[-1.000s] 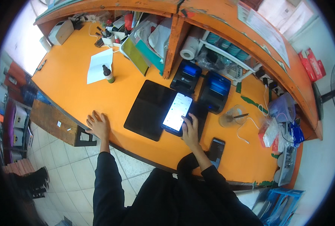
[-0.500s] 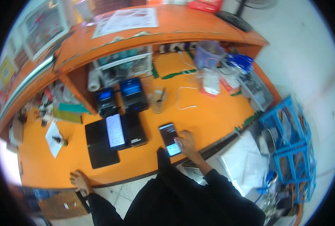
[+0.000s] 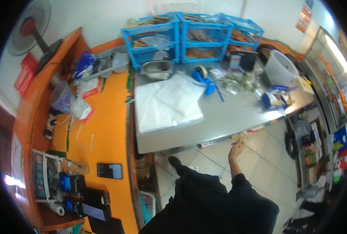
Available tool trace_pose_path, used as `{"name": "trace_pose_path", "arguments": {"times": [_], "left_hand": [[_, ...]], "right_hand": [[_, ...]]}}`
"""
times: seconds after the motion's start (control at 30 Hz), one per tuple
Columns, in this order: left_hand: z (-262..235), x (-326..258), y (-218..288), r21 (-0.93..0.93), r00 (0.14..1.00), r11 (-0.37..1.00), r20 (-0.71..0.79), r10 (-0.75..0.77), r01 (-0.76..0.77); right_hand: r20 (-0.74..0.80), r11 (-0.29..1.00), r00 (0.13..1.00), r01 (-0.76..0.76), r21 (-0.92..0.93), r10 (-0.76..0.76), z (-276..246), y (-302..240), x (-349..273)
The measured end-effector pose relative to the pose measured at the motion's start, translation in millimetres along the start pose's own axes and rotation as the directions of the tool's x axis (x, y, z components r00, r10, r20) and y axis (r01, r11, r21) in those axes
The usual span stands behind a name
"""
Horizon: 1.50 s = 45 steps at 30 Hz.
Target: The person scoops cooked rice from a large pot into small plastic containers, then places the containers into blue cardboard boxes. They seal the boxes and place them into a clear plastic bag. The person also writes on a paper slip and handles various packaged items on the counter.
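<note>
- Reaching toward the front edge of the steel counter (image 3: pixel 220 121), the right hand (image 3: pixel 237 148) is raised at the end of a dark sleeve, fingers loosely together; whether anything is gripped cannot be told.
- A small yellowish item (image 3: pixel 239 136) is seen at the counter's edge, just above the fingertips; contact cannot be confirmed.
- The left hand is not in view.
- A stack of white plastic sheets (image 3: pixel 167 103) is laid flat on the steel counter, well apart from the right hand.
- A blue tape dispenser (image 3: pixel 204 78) is set just beyond the sheets, with a metal tray (image 3: pixel 156 69) near it, against the blue plastic crates (image 3: pixel 189 39) lined along the wall.
- A white bucket (image 3: pixel 278 68) is placed at the far right end of the counter, and a blue packet (image 3: pixel 274 99) lies near the right edge.
- An orange counter (image 3: pixel 107 117) is joined to the steel one on the left; a dark phone (image 3: pixel 110 171) with a lit screen is left lying on it, near a clear cup (image 3: pixel 76 167).
- A fan (image 3: pixel 27 33) is mounted at the upper left.
</note>
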<state>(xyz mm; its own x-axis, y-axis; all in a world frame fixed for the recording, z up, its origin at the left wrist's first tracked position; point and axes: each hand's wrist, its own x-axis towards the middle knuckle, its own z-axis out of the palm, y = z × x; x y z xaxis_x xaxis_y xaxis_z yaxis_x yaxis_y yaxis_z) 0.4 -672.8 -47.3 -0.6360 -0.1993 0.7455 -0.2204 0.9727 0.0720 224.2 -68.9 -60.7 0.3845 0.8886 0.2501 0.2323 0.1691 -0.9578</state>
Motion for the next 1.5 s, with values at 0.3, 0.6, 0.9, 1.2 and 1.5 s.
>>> {"name": "trace_pose_path", "arguments": {"times": [0.3,0.6,0.9,1.2,1.5], "left_hand": [[-63,29,231,-0.776,0.905,0.576,0.015,0.425,-0.258],[-161,-103,538,-0.997,0.444,0.031,0.058,0.894,0.068],[-380,-336,755,-0.893,-0.183,-0.421,-0.445,0.877,0.156],[-427,-477,884,-0.906,-0.023,-0.381,-0.383,0.923,-0.184],[-454,-518,883,-0.849,0.197,-0.158,-0.292,0.936,-0.504]], "right_hand": [[-0.39,0.306,0.908,-0.419,-0.855,0.154,-250,143,4],[0.067,0.453,0.643,-0.458,-0.765,0.763,-315,193,27],[0.064,0.489,0.609,-0.566,-0.664,0.791,-416,244,117],[-0.195,0.435,0.582,-0.755,-0.491,0.79,-493,293,157],[0.012,0.434,0.655,-0.487,-0.758,0.756,-546,379,297]]}}
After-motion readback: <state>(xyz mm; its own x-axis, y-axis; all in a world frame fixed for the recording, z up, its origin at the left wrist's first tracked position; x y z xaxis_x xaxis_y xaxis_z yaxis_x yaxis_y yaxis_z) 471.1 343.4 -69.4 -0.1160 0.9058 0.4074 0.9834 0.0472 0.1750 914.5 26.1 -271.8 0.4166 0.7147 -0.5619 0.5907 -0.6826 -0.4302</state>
